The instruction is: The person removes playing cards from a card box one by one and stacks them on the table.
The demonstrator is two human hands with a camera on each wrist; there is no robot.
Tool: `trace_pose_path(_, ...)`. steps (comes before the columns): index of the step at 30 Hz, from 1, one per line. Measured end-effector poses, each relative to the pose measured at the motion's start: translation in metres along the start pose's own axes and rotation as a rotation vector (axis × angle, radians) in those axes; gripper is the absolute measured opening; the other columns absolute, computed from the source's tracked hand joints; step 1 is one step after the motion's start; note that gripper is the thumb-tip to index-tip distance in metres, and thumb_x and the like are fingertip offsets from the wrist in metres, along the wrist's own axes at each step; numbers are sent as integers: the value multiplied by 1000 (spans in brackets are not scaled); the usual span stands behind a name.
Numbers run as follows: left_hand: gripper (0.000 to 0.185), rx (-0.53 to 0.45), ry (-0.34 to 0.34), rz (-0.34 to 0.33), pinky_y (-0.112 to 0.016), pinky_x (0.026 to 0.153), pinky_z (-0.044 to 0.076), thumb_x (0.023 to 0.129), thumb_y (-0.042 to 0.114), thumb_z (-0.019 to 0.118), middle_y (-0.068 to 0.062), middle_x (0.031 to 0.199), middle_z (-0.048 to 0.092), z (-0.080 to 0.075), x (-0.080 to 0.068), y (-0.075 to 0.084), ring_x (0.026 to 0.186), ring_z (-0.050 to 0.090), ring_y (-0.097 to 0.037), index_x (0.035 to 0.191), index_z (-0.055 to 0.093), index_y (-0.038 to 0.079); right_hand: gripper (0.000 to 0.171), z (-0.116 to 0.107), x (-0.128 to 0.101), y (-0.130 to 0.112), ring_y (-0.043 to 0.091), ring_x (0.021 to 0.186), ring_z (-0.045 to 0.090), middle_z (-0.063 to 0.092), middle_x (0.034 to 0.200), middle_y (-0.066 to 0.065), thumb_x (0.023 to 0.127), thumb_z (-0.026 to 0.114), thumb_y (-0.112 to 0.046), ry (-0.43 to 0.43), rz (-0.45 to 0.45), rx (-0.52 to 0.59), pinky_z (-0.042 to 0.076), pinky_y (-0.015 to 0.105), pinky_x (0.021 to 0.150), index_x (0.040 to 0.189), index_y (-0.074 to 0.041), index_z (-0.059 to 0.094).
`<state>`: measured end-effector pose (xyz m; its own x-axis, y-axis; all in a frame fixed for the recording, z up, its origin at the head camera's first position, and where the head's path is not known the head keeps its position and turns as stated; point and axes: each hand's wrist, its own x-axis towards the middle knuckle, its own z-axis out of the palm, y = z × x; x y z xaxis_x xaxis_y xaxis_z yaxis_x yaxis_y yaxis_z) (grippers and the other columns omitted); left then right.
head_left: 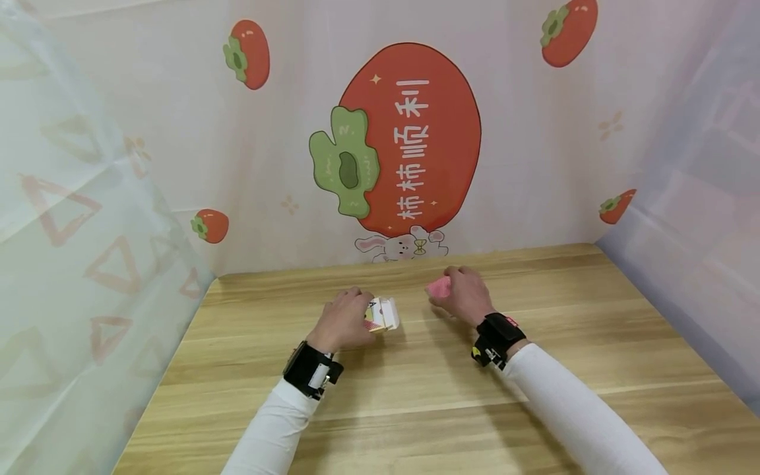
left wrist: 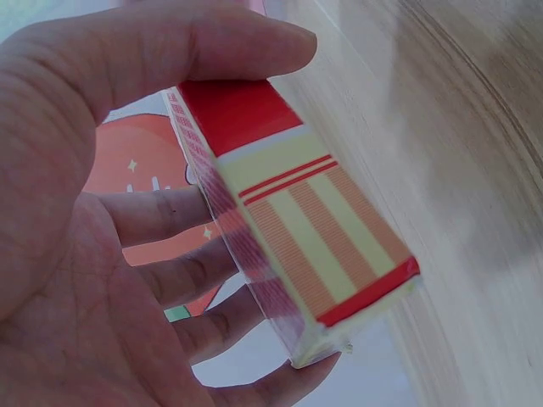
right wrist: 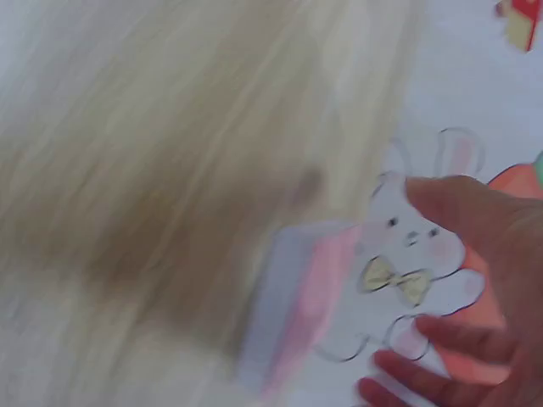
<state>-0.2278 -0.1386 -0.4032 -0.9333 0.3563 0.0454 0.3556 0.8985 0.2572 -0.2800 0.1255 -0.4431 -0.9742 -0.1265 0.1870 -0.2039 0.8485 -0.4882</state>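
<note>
Item one: card box, red and cream striped, clamped in your left hand with thumb above and fingers below, over the wooden surface. Item two: pink-backed cards, pinched by your right hand at three o'clock of the box, well apart from it.

A light wooden table with visible grain stands against a pale fabric backdrop printed with a large red persimmon (smaller ones scattered around it) and a white cartoon rabbit, translucent sheets at both sides.
</note>
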Motion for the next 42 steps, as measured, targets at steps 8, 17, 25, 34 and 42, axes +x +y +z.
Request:
trace_pose_path(8,66,8,-2,22,-56,82,50,69,26,87,-10,114,61,2,5,8,103,57,-30,127,65,6,10,-9,-16,-47,17,86,63,70,96,2,92,75,-10,-22,-427,250,53,33,72,100,-6,76)
trace_pose_path(17,62,-7,27,46,-54,82,51,71,26,88,-11,115,62,2,7,14,104,56,-30,126,65,7,5,-6,-25,-67,8,79,59,69,86,-6,90,78,-13,-119,-452,195,51,25,71,93,-11,77)
trace_pose_path(25,65,-5,18,54,-60,88,49,71,25,89,-12,121,61,2,7,18,110,56,-32,129,63,7,6,-4,-23,-66,8,72,60,67,79,-7,89,79,-16,-203,-329,229,51,25,64,88,-12,76)
trace_pose_path(34,64,-1,18,94,-53,81,51,70,25,89,-9,114,60,1,7,24,101,54,-26,126,64,7,14,-1,-20,-63,10,65,56,64,71,-4,86,81,-10,-206,-221,282,47,25,59,77,-11,70)
trace_pose_path(42,67,-11,1,82,-57,86,50,69,25,91,-9,115,59,2,6,26,104,54,-27,128,64,7,15,1,-22,-64,9,61,53,63,68,-4,85,81,-8,-197,-204,291,44,24,56,74,-9,70)
